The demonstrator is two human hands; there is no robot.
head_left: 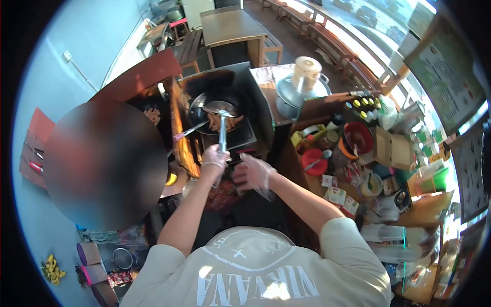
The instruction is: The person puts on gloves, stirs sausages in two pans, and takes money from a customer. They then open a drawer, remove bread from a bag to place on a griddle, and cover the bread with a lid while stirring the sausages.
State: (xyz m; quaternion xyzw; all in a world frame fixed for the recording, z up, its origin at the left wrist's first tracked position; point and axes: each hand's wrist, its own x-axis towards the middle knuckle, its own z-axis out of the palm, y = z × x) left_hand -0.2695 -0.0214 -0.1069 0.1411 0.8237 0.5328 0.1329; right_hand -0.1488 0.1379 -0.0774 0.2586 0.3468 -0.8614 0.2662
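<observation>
A dark wok (241, 102) sits on a stove between upright metal guards, with brown strips of food (225, 123) in it. My left hand (215, 156), in a clear plastic glove, is closed round the metal handle of a ladle (223, 130) whose head rests over the food. Just to the right, my right hand (253, 173), also gloved, is held in the air with its fingers apart and nothing in it. A second metal utensil with a pinkish handle (185, 134) leans on the wok's left rim.
Left of the stove, a blurred round patch hides much of the view beside another pan of food (152, 115). At right stand a large lidded pot (290, 97), a red bowl (358, 137), a red plate (314, 162), bottles and an open carton (393, 148).
</observation>
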